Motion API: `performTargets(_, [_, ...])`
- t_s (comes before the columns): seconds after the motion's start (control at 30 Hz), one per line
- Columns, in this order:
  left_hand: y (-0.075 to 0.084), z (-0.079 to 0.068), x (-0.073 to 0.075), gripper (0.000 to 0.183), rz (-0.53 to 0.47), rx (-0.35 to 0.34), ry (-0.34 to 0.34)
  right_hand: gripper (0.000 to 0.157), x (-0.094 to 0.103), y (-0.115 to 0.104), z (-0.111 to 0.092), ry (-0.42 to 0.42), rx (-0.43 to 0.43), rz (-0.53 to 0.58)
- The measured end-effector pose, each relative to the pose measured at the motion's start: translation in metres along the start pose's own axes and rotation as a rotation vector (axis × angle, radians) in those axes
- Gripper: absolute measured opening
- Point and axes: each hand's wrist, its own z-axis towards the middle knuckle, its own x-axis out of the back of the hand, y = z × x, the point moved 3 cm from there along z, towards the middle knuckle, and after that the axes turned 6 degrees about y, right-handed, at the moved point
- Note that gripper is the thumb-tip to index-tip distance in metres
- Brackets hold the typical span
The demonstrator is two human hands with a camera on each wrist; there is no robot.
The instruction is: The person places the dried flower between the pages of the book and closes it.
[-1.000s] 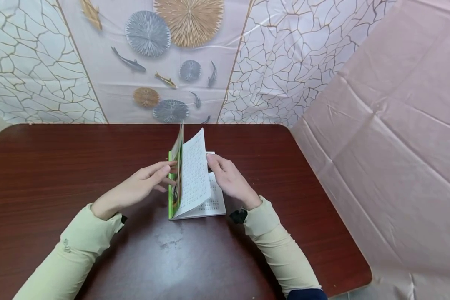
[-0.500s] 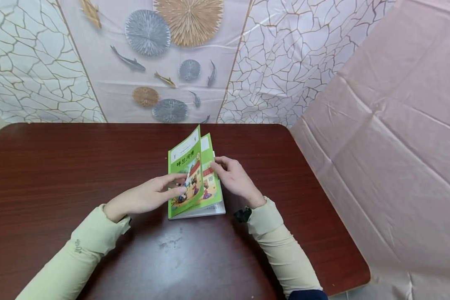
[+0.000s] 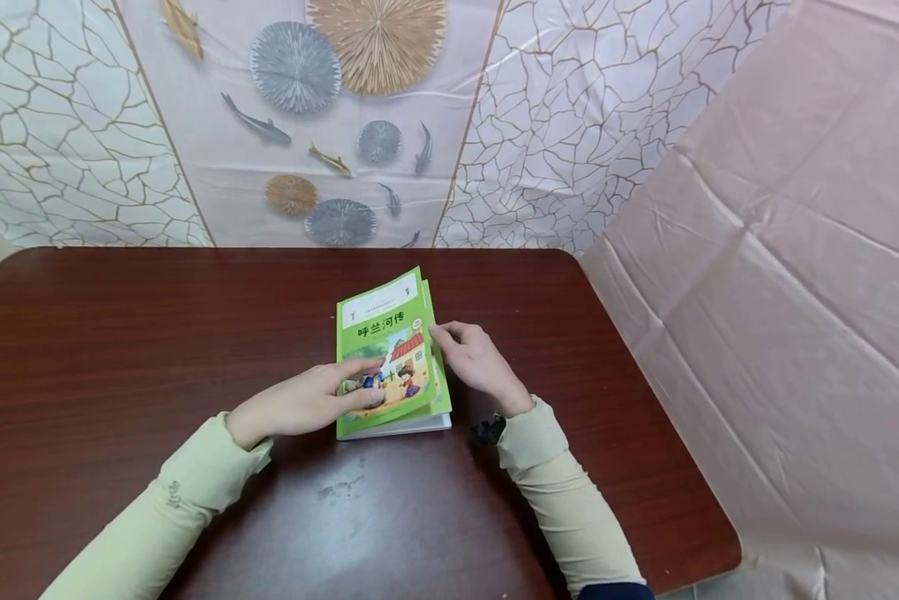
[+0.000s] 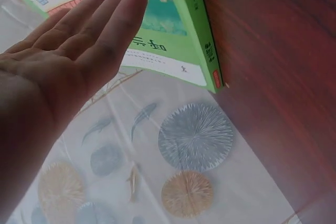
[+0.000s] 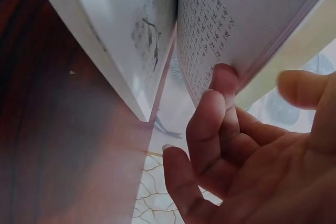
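Note:
A green book [image 3: 377,337] with a picture cover lies on the table, its spine to the left and its cover partly raised on the right side. In the head view my left hand [image 3: 310,400] reaches over the cover from the left with extended fingers. The left wrist view shows those straight fingers [image 4: 107,30] by the picture and the spine. My right hand [image 3: 482,362] is at the book's right edge. In the right wrist view its bent fingertips [image 5: 223,80] touch the printed pages [image 5: 210,30] inside the parted book, while the thumb [image 5: 299,88] stands apart from the cover.
The dark red-brown table [image 3: 157,325] extends around the book. A patterned cloth [image 3: 344,125] hangs behind its far edge, and a pink cloth [image 3: 779,250] hangs along the right side.
The book's raised pages and cover have swung rightward and down, so the front cover now faces up. My left hand has followed to the right, onto the cover. My right hand has shifted slightly right.

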Motion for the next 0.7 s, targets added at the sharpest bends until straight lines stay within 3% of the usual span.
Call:
performTargets(0.2, [-0.001, 0.001, -0.005, 0.065, 0.022, -0.001, -0.01, 0.057, 0.0, 0.009, 0.004, 0.02, -0.043, 0.036])
performTargets(0.7, [-0.004, 0.005, -0.012, 0.064, 0.068, -0.003, -0.016, 0.034, -0.004, 0.018, 0.012, 0.015, -0.08, -0.021])
